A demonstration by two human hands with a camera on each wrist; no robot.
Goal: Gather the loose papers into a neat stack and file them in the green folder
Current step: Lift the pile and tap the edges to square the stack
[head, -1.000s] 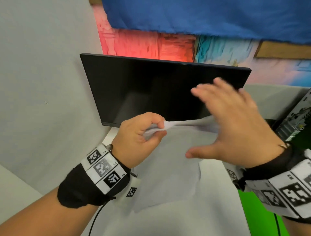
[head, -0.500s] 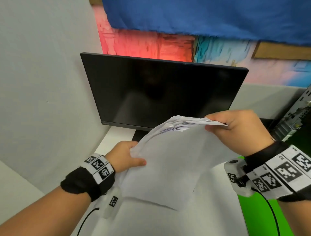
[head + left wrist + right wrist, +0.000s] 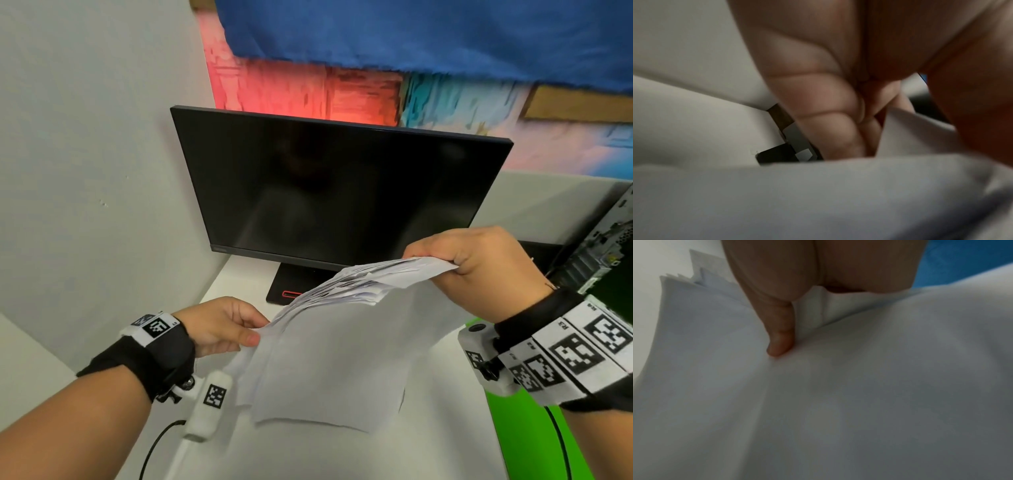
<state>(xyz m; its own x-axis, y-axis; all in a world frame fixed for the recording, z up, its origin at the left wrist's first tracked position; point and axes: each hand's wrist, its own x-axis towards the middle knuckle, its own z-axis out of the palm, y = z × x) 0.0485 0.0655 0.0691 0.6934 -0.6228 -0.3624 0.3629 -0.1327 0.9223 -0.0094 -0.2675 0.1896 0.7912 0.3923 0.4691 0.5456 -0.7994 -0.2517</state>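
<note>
Papers (image 3: 329, 359) are held above the white surface (image 3: 428, 455), pinched at the left edge by the left hand (image 3: 219, 325) and gripped at the top corner by the right hand (image 3: 479, 270). Edges are fanned, so squaring remains; filing in the green folder (image 3: 524, 445) is not begun. Writing on the monitor (image 3: 335, 192) behind cannot be read.

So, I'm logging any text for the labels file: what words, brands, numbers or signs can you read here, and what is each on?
None can be read for certain.
Monitor: small logo on the lower-left bezel, too small to read.
Papers: dark print on the fanned upper edges, too blurred to read.
Right wristband: tiny characters beside the square black-and-white markers, not legible.
Left wristband: square markers only, no words.
</note>
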